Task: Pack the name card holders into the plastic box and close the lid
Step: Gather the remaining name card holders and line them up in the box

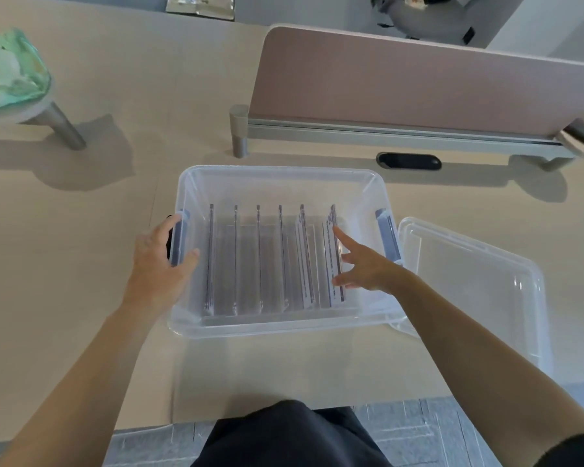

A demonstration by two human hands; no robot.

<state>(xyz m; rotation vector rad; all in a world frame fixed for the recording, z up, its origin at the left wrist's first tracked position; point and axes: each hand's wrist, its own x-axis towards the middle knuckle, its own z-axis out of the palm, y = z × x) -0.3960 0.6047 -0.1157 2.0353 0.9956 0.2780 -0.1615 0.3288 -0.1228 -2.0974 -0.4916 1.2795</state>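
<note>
A clear plastic box (277, 175) stands open on the beige table in the middle of the view. Inside it several clear acrylic name card holders (258, 257) stand upright in a row; the two at the right carry white printed cards. My left hand (159, 264) grips the box's left rim at its blue-grey latch. My right hand (361, 261) reaches inside the box, fingers spread, fingertips touching the rightmost holder (332, 264). The clear lid (479, 281) lies on the table just right of the box.
A pink desk divider (418, 85) on a metal rail runs behind the box. A black cable grommet (408, 161) sits in the table beyond it. A green-white pack (11, 72) rests on a raised stand at far left. The table's front edge is near my body.
</note>
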